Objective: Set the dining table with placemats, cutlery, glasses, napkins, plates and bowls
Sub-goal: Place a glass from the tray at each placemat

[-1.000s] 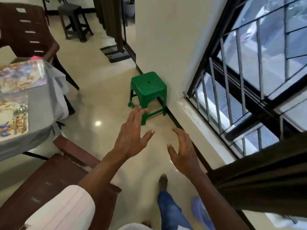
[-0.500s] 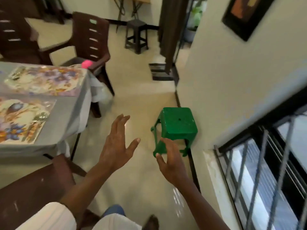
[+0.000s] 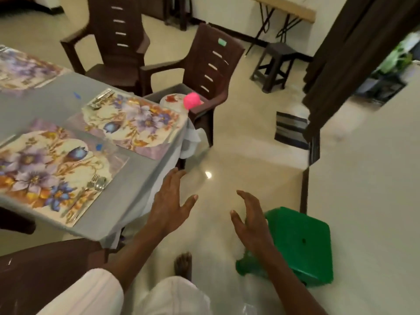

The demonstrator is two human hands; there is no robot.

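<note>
Empty left hand (image 3: 169, 206) beside table (image 3: 127, 194) corner

The floor (image 3: 238, 142) is glossy and smooth, with a bright light spot mirrored in it. A matt grey cloth (image 3: 136, 192) covers the table and hangs in soft folds at the corner. The flowered placemats (image 3: 134, 119) look smooth with a slight sheen. The cutlery (image 3: 96, 184) is shiny metal. The brown chairs (image 3: 211, 71) look like moulded plastic with a dull shine, and the green stool (image 3: 300, 244) is glossy plastic. The wall (image 3: 368, 169) is matt and plain
</note>
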